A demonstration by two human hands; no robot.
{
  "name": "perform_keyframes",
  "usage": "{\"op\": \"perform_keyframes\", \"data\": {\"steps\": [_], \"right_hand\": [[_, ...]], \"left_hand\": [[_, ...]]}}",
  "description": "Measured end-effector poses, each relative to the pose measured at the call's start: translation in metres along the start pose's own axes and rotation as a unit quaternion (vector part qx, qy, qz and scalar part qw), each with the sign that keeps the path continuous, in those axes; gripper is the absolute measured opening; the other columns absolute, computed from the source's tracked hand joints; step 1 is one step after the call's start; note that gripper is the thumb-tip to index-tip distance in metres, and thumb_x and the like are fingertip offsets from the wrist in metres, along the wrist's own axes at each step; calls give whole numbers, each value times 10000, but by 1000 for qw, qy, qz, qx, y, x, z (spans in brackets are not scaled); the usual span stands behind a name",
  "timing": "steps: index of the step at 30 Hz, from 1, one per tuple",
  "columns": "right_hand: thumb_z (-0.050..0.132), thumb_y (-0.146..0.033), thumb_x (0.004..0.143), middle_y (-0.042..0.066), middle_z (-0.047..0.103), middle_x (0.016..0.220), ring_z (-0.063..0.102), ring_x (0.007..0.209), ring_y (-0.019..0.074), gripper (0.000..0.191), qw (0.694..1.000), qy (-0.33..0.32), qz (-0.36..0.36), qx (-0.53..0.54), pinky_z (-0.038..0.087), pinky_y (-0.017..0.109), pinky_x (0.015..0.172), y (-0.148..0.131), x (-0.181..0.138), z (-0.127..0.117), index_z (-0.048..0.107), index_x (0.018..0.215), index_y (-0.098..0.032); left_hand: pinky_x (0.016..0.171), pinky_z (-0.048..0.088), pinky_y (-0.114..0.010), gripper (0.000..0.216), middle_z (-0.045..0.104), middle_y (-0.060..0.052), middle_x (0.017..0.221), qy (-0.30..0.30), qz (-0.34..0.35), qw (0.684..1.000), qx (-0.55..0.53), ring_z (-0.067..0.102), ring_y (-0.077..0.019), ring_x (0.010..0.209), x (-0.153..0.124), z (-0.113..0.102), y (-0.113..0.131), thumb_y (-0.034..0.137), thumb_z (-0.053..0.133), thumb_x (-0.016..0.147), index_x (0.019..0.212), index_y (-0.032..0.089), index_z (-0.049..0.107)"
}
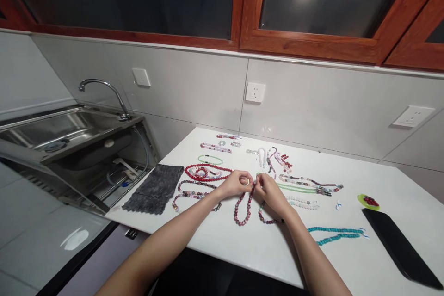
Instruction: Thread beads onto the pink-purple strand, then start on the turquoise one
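Observation:
Between my two hands hangs a string of dark red and pink beads (242,220), its loop drooping toward the white countertop. My left hand (237,184) pinches one end, and my right hand (266,187) pinches the other close beside it. What lies right between the fingertips is too small to make out. Left of my hands lies a bright red bead necklace (194,166), with multicoloured bead strands (196,193) below it. Another dark bead strand (265,218) is partly hidden under my right hand and wrist.
A grey cloth (154,189) covers the counter's left end, beside the sink (79,122). Turquoise beads (336,230), a black tray-like slab (398,247) and a green dish (364,200) of red beads lie to the right. More strands lie toward the wall.

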State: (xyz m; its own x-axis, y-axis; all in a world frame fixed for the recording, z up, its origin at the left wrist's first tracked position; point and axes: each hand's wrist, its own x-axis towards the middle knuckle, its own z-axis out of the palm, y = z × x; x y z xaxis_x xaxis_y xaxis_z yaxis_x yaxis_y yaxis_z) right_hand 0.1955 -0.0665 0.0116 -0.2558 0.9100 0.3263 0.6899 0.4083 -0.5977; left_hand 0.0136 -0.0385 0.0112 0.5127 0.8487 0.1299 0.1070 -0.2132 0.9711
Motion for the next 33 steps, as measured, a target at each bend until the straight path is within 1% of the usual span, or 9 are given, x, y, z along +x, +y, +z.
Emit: {"op": "perform_keyframes", "data": {"steps": [5, 9, 12, 17, 21, 28, 31, 33], "right_hand": [[427, -255, 797, 17, 526, 702, 416, 649, 171, 96, 1000, 10, 13, 17, 327, 278, 592, -2, -1, 0, 470, 720, -218], [416, -261, 801, 15, 533, 712, 438, 669, 174, 95, 1000, 9, 13, 20, 337, 278, 609, -2, -2, 1, 466, 733, -217], [419, -261, 802, 17, 537, 710, 438, 667, 175, 97, 1000, 15, 13, 16, 334, 279, 611, -1, -2, 2, 463, 727, -218], [433, -265, 800, 17, 541, 701, 431, 652, 173, 103, 1000, 22, 14, 16, 323, 277, 598, 0, -1, 1, 477, 719, -218], [429, -269, 819, 16, 545, 716, 438, 661, 172, 108, 999, 29, 13, 14, 328, 276, 607, 0, -2, 1, 481, 740, -218], [422, -263, 846, 9, 544, 731, 451, 670, 167, 110, 1000, 14, 10, 3, 333, 270, 618, 4, -1, 2, 471, 758, -218], [425, -262, 841, 2, 534, 716, 444, 654, 163, 109, 1000, 11, 16, 11, 329, 267, 605, 5, -1, 1, 456, 746, -217], [426, -268, 843, 1, 533, 719, 445, 658, 162, 113, 1000, 11, 17, 24, 333, 268, 606, 4, -2, 1, 457, 748, -217]], "left_hand": [[504, 200, -212, 145, 335, 64, 577, -31, 19, 999, -2, 268, -55, 530, -1, 0, 1, 147, 583, 603, 744, 119, 607], [512, 169, -217, 143, 288, 71, 572, -58, 24, 998, -15, 241, -56, 542, -3, -2, 3, 152, 581, 607, 744, 115, 602], [518, 160, -221, 154, 271, 72, 572, -67, 17, 997, -21, 227, -57, 545, -4, -3, 5, 164, 592, 603, 748, 114, 605], [526, 175, -222, 156, 287, 63, 588, -84, 4, 996, -33, 239, -61, 560, -3, -3, 5, 176, 606, 595, 737, 111, 605], [522, 175, -221, 157, 280, 65, 582, -85, 5, 995, -43, 240, -60, 551, -3, -4, 5, 180, 617, 597, 740, 115, 610], [520, 179, -216, 162, 291, 63, 586, -100, -7, 995, -26, 241, -61, 554, -3, -6, 5, 160, 600, 583, 740, 118, 604], [524, 188, -217, 151, 313, 62, 585, -122, -1, 992, -36, 256, -62, 556, -3, -7, 4, 140, 593, 581, 730, 119, 594], [527, 196, -217, 145, 325, 61, 587, -126, 5, 991, -46, 264, -60, 553, -3, -7, 3, 135, 599, 584, 728, 119, 594]]}}
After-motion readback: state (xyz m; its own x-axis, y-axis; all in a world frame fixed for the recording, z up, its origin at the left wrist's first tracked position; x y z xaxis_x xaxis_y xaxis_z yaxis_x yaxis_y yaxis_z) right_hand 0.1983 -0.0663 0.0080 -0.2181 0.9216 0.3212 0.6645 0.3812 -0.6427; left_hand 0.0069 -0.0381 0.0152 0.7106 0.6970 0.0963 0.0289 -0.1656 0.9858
